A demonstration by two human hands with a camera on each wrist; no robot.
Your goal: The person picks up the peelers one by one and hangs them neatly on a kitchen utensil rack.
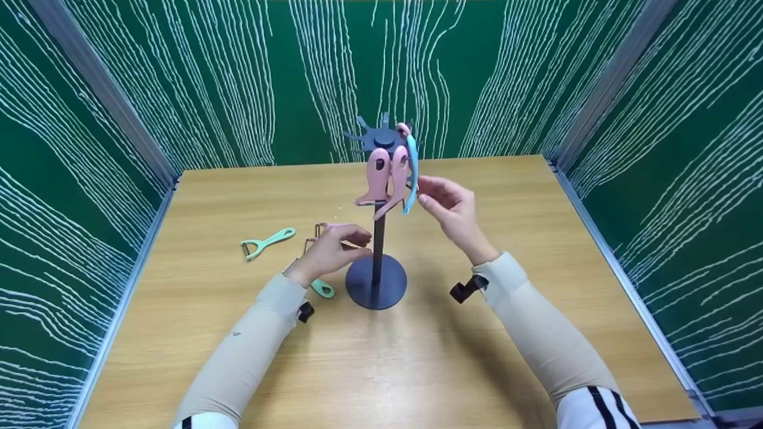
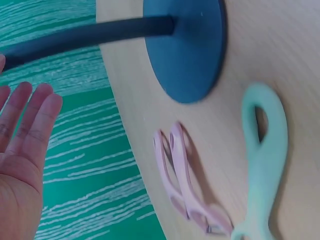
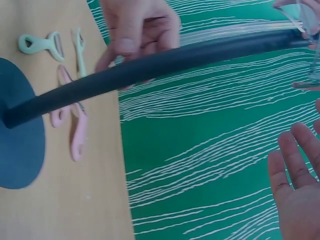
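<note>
A dark stand [image 1: 377, 283] with a hooked top carries several hanging peelers. Two pink peelers [image 1: 378, 173] face the front, and a light blue peeler [image 1: 412, 167] hangs edge-on at the right. My right hand [image 1: 456, 208] is beside the blue peeler, thumb and forefinger apart at its edge; in the right wrist view its other fingers [image 3: 295, 155] are extended. My left hand [image 1: 334, 250] is at the stand's pole [image 2: 90, 37], fingertips close to it and fingers fairly straight in the left wrist view.
A mint green peeler [image 1: 268, 242] lies left on the wooden table [image 1: 477, 357]. Under and behind my left hand lie pink peelers [image 2: 185, 180] and another green peeler [image 2: 262, 170]. Green walls [image 1: 656, 179] with white lines enclose the table at the back and sides.
</note>
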